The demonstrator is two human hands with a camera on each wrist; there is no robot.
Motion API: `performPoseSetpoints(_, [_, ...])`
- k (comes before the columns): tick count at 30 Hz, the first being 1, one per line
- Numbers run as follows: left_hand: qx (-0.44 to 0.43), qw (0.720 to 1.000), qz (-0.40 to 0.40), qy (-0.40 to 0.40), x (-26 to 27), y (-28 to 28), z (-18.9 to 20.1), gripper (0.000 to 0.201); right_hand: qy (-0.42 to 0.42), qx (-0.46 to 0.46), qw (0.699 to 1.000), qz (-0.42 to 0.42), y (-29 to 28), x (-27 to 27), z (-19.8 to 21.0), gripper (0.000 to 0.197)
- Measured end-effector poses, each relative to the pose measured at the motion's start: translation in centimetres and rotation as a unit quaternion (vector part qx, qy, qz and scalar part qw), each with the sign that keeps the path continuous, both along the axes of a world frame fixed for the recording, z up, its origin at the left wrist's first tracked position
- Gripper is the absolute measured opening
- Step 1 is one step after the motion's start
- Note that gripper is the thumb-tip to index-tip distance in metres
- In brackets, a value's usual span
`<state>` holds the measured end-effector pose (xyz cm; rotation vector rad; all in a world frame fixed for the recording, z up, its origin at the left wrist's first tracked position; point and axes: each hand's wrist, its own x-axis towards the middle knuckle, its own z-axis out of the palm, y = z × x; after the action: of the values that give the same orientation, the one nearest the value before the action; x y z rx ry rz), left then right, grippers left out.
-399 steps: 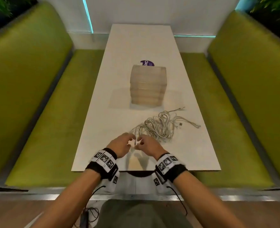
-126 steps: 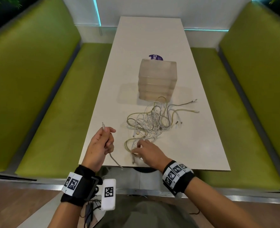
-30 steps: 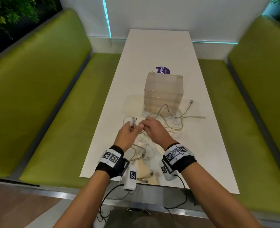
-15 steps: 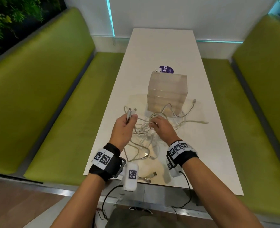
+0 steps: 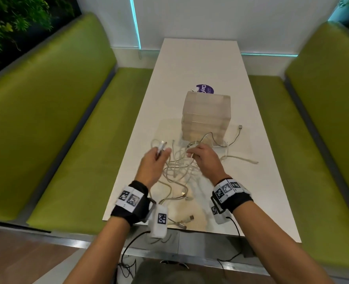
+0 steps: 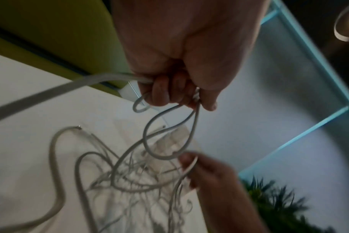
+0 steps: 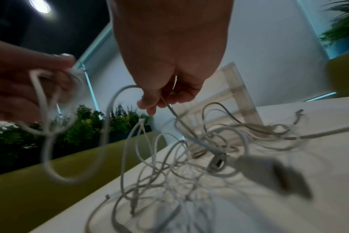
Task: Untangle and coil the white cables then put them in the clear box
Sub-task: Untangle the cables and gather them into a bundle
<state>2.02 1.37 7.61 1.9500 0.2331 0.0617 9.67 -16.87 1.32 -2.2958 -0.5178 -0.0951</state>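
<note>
A tangle of white cables [image 5: 179,165] lies on the white table [image 5: 200,64] in front of the clear box [image 5: 206,115]. My left hand [image 5: 156,158] is raised over the table's left side and grips loops of one white cable [image 6: 169,134], with a plug end [image 5: 161,146] sticking out above the fingers. My right hand [image 5: 204,158] pinches a strand of the cables [image 7: 169,108] just above the tangle [image 7: 179,170]. Loose plug ends [image 5: 187,220] lie near the table's front edge.
A purple round sticker [image 5: 205,89] sits on the table behind the box. Green bench seats [image 5: 71,152] run along both sides, the right one [image 5: 304,160] close to the table edge. One cable end [image 5: 240,127] reaches out right of the box.
Since half a second ago my hands have drawn slightly apart, the left one still holding the plug end and the right still in the tangle. The cables have spread a little.
</note>
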Motion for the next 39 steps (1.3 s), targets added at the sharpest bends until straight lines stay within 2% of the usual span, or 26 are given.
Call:
performPoseSetpoints(2, [0.05, 0.997, -0.038, 0.032, 0.4, -1.7, -1.1, 0.037, -0.013, 0.01, 1.0, 0.012, 0.8, -0.6, 0.9, 0.021])
performPoseSetpoints(5, [0.046, 0.995, -0.064, 0.053, 1.0, -3.2, -1.8, 0.04, 0.006, 0.031, 0.999, 0.037, 1.6, -1.4, 2.2, 0.024])
performPoseSetpoints(7, [0.045, 0.995, -0.07, 0.049, 1.2, -3.4, -2.1, 0.04, 0.002, 0.04, 0.998, 0.043, 1.5, -1.6, 2.6, 0.025])
performPoseSetpoints(11, [0.049, 0.994, -0.095, 0.024, 0.9, -2.6, -2.0, 0.034, -0.013, 0.03, 0.998, 0.054, 1.2, -1.6, 2.6, 0.016])
performPoseSetpoints(14, [0.049, 0.996, -0.069, -0.005, 0.3, -1.7, -1.6, 0.034, 0.026, -0.015, 0.998, 0.055, 0.8, -1.2, 2.0, 0.013])
performPoseSetpoints(18, [0.02, 0.998, -0.042, -0.033, -0.5, -0.4, -0.3, 0.033, 0.061, -0.138, 0.988, 0.033, -0.1, -0.4, -0.1, 0.019])
performPoseSetpoints(23, [0.016, 0.997, -0.058, -0.055, -1.9, 0.5, 0.8, 0.032, 0.072, -0.107, 0.991, 0.018, -0.5, -0.1, -0.8, 0.019])
performPoseSetpoints(28, [-0.057, 0.989, 0.062, -0.12, -2.7, 3.0, 2.8, 0.029, 0.107, -0.139, 0.983, -0.048, -3.6, 0.5, -2.0, 0.013])
performPoseSetpoints(30, [-0.052, 0.989, 0.054, -0.125, -2.9, 4.1, 3.8, 0.029, 0.119, -0.127, 0.983, -0.059, -4.6, 0.3, -2.1, 0.014])
performPoseSetpoints(33, [-0.017, 0.994, -0.026, -0.103, -3.5, 4.5, 3.9, 0.037, 0.094, -0.098, 0.99, -0.041, -4.5, -0.4, -1.0, 0.022])
performPoseSetpoints(35, [0.005, 0.995, -0.077, -0.069, -3.9, 4.4, 3.2, 0.044, 0.07, -0.024, 0.997, -0.03, -3.5, -1.7, 1.1, 0.026])
performPoseSetpoints(37, [0.017, 0.992, -0.121, -0.028, -4.3, 4.0, 2.4, 0.049, 0.103, 0.086, 0.991, 0.012, -2.2, -3.6, 4.2, 0.029])
performPoseSetpoints(39, [0.018, 0.987, -0.16, 0.008, -4.6, 3.5, 1.9, 0.045, 0.178, 0.137, 0.969, 0.101, -0.9, -5.6, 7.1, 0.037])
